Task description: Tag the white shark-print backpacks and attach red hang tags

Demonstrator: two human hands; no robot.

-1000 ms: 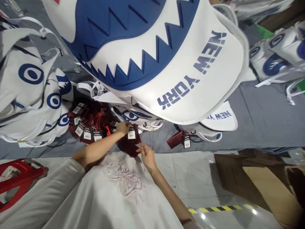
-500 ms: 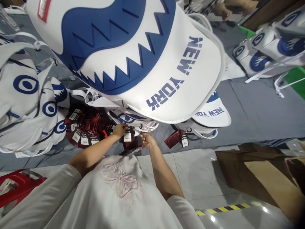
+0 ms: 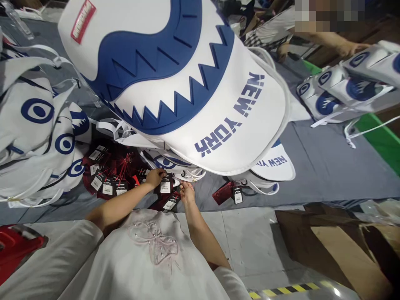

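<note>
My left hand [image 3: 155,178] is closed in a pinch at the top of a black hang tag [image 3: 165,186] with a white barcode label. Close by on the right, my right hand [image 3: 187,193] pinches what looks like the red string of a second hang tag [image 3: 170,203], which hangs below its fingertips. Just beyond both hands lies a white bag [image 3: 175,161] with a blue eye print and white cords. Over it looms a large white bag [image 3: 215,129] with blue shark teeth and NEW YORK lettering. To the left of my left hand is a heap of red-stringed hang tags [image 3: 108,187].
White eye-print bags [image 3: 37,125] are piled at the left of the grey-covered table [image 3: 331,166]. A dark red packet [image 3: 222,193] with a tag lies right of my hands. More bags [image 3: 331,89] lie far right, near another person's hand [image 3: 350,48]. Cardboard [image 3: 337,250] is on the floor.
A second labelled tag now shows between my hands, below the right fingertips. My right hand has shifted slightly left and down. The other person's hand now reaches the bags at far right.
</note>
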